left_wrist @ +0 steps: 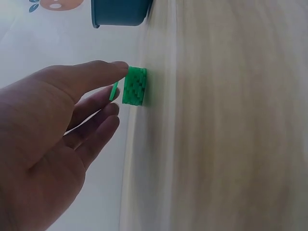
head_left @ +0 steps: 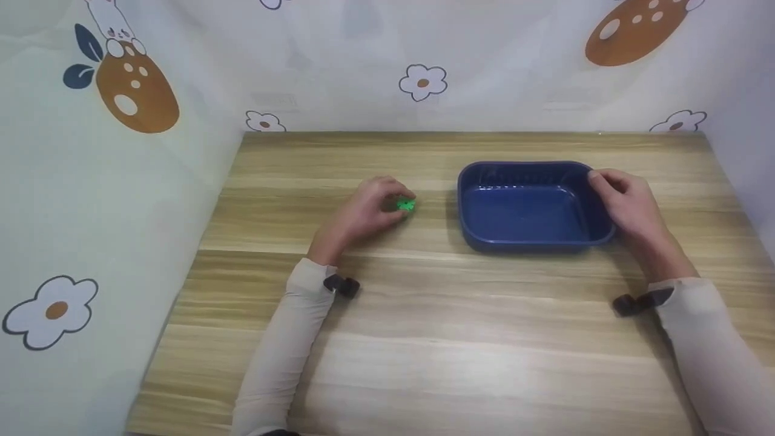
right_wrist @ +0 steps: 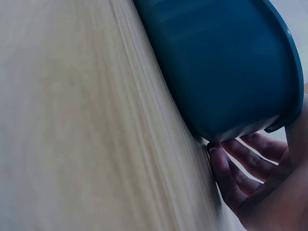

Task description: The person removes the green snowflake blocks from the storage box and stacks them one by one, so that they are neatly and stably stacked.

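Observation:
My left hand [head_left: 369,206] pinches a thin green notched disc [left_wrist: 114,91] between thumb and fingers. Just below that disc, a short stack of green notched pieces [left_wrist: 135,86] stands on the table; a narrow gap shows between them in the left wrist view. From the head view only one green notched top [head_left: 406,204] is visible. My right hand [head_left: 633,203] grips the right end of a dark blue plastic basin [head_left: 521,212], thumb over the rim and fingers against the outside wall. No contents show inside the basin.
The wood-grain table [head_left: 454,363] meets a patterned cloth wall [head_left: 345,79] at the back and another at the left. Small dark wrist cameras sit on both sleeves. The basin stands to the right of the green stack, a short distance away.

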Demonstrator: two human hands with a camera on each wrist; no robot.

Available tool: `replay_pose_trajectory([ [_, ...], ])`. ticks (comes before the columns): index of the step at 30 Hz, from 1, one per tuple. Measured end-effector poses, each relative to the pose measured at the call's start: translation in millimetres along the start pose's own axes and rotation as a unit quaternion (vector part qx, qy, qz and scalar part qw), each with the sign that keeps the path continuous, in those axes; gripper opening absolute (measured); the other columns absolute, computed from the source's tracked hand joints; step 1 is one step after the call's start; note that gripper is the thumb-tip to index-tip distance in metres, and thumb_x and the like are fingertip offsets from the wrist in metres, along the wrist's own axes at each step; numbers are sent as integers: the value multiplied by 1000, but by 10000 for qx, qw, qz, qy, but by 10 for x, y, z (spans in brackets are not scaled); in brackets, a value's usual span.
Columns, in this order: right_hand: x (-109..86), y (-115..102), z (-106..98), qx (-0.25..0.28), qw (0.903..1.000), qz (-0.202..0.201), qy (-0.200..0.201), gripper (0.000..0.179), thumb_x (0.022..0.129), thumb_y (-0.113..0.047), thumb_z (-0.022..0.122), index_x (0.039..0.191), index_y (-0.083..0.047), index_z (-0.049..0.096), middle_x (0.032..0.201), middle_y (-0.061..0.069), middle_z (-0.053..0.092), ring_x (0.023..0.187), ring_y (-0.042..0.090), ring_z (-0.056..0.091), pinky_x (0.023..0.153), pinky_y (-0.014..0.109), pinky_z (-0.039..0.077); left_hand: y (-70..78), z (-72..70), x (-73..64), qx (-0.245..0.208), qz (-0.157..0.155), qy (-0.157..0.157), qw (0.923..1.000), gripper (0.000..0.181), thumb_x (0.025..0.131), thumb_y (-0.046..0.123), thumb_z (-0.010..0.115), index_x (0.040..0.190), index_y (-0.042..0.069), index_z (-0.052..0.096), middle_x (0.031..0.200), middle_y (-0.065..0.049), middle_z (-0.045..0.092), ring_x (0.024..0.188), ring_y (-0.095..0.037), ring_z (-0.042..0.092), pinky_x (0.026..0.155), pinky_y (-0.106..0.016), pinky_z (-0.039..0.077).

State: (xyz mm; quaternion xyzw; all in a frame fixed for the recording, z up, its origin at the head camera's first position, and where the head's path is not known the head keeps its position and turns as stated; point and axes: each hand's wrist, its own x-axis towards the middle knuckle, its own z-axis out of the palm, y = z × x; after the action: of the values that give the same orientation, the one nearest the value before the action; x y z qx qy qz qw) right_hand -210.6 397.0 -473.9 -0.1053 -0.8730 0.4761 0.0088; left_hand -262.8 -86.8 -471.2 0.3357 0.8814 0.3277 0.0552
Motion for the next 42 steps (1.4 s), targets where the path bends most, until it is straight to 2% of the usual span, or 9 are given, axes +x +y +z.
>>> replay_pose_trajectory([
  [8, -12, 7, -2, 210, 9997, -149, 29, 63, 108, -54, 59, 140, -1, 68, 101, -30, 68, 104, 0, 59, 88, 9, 46, -16, -16, -7, -152, -10, -114, 9998, 29, 99, 15, 79, 127, 9, 78, 127, -9, 77, 125, -26, 68, 113, -43, 52],
  [14, -12, 16, -3, 270, 9994, -213, 35, 59, 108, -52, 61, 137, -2, 70, 97, -31, 69, 99, -1, 60, 85, 10, 47, -28, -8, -3, -93, 1, -138, 9999, 29, 98, 15, 80, 126, 9, 79, 126, -8, 78, 122, -25, 70, 111, -42, 54],
  [19, -9, 15, -1, 262, 9995, -165, 30, 62, 107, -54, 60, 138, -2, 69, 98, -32, 68, 102, -1, 60, 86, 9, 47, -21, -14, -7, -64, -10, -148, 9999, 28, 99, 15, 79, 126, 8, 79, 126, -8, 79, 122, -24, 71, 111, -41, 55],
  [25, -4, 22, -2, 275, 9995, -130, 15, 63, 107, -55, 60, 140, -1, 68, 99, -32, 68, 102, -2, 60, 87, 8, 47, -31, -14, -15, -246, -66, -143, 9996, 28, 98, 11, 79, 125, 7, 79, 126, -9, 78, 120, -24, 71, 109, -41, 56],
  [34, -5, 14, -1, 270, 9996, -97, -3, 64, 108, -55, 58, 142, 0, 66, 101, -30, 67, 104, -1, 60, 87, 9, 48, -36, 6, -6, -189, -109, -142, 9997, 27, 97, 13, 81, 124, 9, 79, 123, -7, 78, 113, -20, 72, 102, -37, 60],
  [42, -15, 11, 14, 560, 9983, -99, 84, 53, 107, -49, 63, 135, -4, 72, 101, -29, 69, 105, 1, 57, 86, 11, 46, -28, 13, -7, -351, 17, -116, 9993, 26, 97, 11, 80, 123, 5, 79, 121, -10, 78, 113, -23, 73, 102, -39, 60],
])
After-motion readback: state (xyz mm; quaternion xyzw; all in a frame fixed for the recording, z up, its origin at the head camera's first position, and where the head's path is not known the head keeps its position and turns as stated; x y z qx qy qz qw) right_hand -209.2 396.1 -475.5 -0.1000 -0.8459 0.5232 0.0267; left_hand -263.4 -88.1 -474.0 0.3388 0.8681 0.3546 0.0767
